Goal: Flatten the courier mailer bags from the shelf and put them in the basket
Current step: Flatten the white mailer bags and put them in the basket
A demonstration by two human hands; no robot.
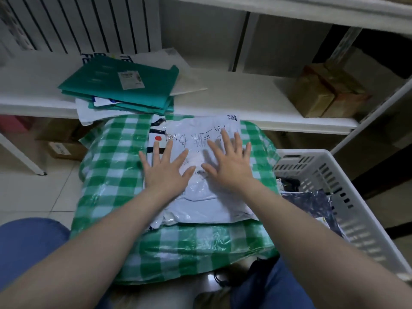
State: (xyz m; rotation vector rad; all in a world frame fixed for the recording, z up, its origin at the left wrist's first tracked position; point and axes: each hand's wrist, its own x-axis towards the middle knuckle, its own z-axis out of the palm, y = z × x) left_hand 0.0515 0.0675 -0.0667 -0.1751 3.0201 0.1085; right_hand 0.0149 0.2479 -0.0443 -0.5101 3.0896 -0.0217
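1. Both hands are down flat on the white mailer bag [198, 206], fingers straight and fanned wide, pinching nothing.
2. The left hand [166, 172] covers the bag's left part, its fingertips reaching towards a red dot and black stripes printed at the bag's left edge.
3. The right hand [231, 166] presses just beside it, fingers lying over black handwriting on the plastic. The two thumbs point at each other and are close, but not touching.
4. The bag, wrinkled at its near end, lies on top of a bulky green-and-white checked bundle [111, 175] directly in front of the person's knees.
5. Behind the bundle runs the white shelf [245, 97]. On its left part sits a stack of teal mailer bags [124, 85], the top one bearing a label, with white ones tucked underneath and overhanging the edge.
6. At the shelf's right end sit brown cardboard boxes [323, 94].
7. To the right is the white slotted basket [356, 215], touching the bundle, with a dark bag [312, 206] lying inside.
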